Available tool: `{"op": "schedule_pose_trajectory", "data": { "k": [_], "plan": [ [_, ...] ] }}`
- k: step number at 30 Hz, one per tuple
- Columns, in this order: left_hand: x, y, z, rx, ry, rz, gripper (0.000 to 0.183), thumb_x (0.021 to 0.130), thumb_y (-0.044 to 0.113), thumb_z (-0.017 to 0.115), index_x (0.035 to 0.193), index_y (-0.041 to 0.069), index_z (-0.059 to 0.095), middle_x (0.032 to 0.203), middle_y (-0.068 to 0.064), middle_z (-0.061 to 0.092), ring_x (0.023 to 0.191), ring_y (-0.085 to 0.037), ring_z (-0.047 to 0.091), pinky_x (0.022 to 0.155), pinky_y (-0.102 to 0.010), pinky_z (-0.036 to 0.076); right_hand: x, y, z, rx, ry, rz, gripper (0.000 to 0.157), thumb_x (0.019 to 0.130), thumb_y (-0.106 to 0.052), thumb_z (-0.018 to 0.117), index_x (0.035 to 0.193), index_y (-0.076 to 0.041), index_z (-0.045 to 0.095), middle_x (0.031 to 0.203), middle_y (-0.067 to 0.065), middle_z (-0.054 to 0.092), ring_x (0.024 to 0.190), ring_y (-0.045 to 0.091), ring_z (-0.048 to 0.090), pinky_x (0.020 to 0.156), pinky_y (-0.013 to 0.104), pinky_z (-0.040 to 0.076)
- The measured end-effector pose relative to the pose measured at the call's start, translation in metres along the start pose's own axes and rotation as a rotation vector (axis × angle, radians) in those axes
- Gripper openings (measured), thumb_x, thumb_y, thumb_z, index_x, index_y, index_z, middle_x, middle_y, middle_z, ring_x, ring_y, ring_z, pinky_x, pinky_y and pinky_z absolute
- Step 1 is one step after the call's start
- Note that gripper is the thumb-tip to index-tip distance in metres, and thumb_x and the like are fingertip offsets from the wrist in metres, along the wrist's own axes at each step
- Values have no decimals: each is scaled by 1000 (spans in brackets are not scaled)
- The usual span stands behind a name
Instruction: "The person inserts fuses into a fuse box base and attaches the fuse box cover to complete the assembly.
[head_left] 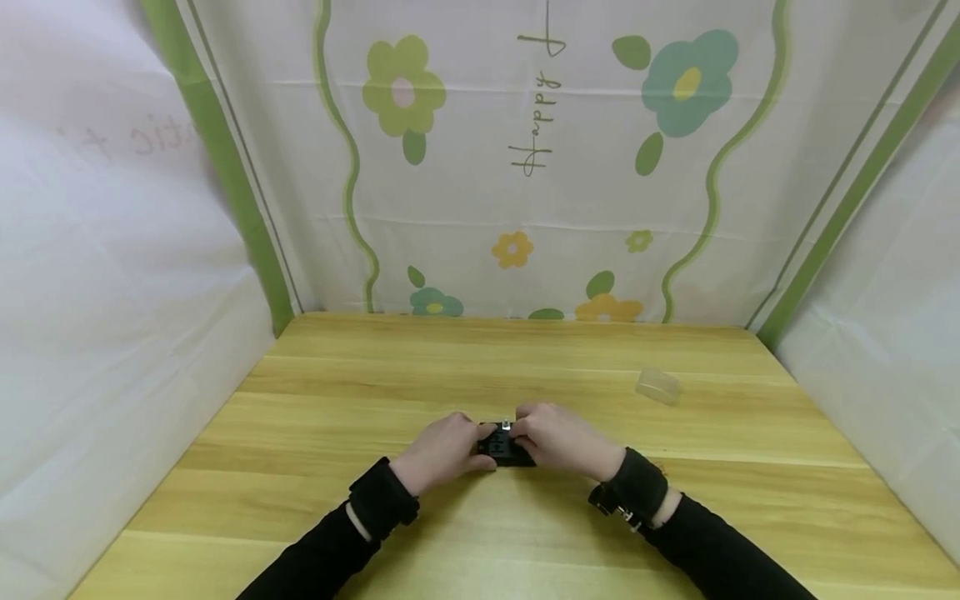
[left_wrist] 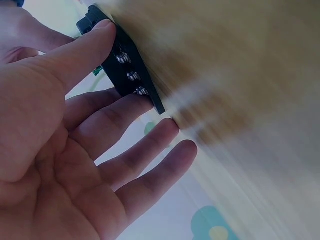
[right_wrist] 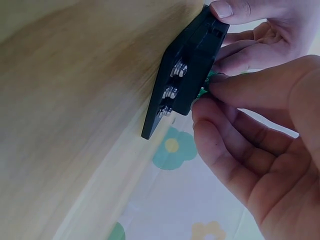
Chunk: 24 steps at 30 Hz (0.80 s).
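A flat black base [head_left: 504, 450] with a raised block and shiny metal screw terminals along its side lies on the wooden table, between the two hands. My left hand [head_left: 444, 450] grips its left end, thumb [left_wrist: 106, 32] on one side and fingers on the other, two fingers stretched out past it. In the right wrist view the base [right_wrist: 192, 60] appears from its terminal side. Thumb and index finger of my right hand [head_left: 566, 440] pinch a small green part [right_wrist: 203, 91] at the top of the block; the fingertips mostly hide it.
A small clear plastic box [head_left: 657, 386] sits on the wooden tabletop [head_left: 750, 467], farther back and to the right of the hands. White printed fabric [head_left: 480, 150] with flowers closes off the back, and plain white fabric hangs at both sides.
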<state>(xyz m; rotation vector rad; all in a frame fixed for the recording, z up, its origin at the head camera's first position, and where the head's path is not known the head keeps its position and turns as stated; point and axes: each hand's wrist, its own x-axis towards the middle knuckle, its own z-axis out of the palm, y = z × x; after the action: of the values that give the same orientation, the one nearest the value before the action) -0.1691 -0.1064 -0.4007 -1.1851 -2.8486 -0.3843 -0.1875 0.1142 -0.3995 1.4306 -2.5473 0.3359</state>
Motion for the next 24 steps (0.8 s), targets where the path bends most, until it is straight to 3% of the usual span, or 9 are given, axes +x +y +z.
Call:
{"op": "schedule_pose_trajectory", "data": {
  "k": [24],
  "plan": [
    [-1, 2, -1, 5, -5, -6, 36, 86, 38, 69, 113, 14, 64, 77, 4, 56, 61, -7, 45, 58, -20, 36, -2, -4, 0, -23, 49, -25, 16, 85, -3, 67, 75, -15, 66, 68, -9, 37, 56, 3, 33, 51, 14, 31]
  ]
}}
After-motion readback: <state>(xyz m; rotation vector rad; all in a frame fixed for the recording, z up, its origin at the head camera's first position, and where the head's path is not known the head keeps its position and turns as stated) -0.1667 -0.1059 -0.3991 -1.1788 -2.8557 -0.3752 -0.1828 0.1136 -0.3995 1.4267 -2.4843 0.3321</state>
